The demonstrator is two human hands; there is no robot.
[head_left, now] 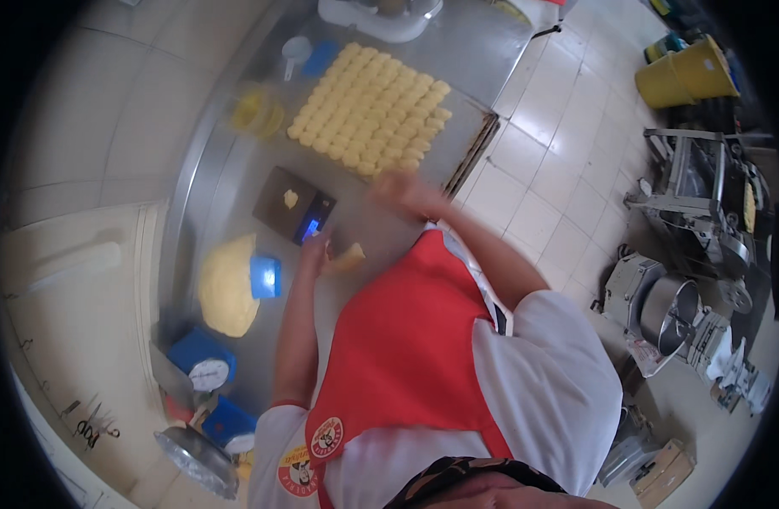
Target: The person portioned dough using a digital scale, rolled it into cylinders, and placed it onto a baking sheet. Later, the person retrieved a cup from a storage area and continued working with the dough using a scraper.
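My left hand (315, 248) is beside the lit display of a dark kitchen scale (279, 202), its fingers closed around the end of a strip of dough (348, 258). A small lump of dough (290, 199) sits on the scale. My right hand (399, 188), smeared by motion, is at the near edge of many small dough pieces (368, 106) laid in close rows on a tray (467, 136). Left of my left forearm lies a large slab of dough (226, 288) with a blue scraper (265, 277) at its right edge.
A yellowish tub (258, 110), a white scoop (296, 53) and a blue piece (321, 58) lie along the metal table's far left. A white appliance (385, 19) stands at the back. Blue dial scales (207, 365) are lower left; machines (669, 314) and a yellow bucket (688, 75) stand right.
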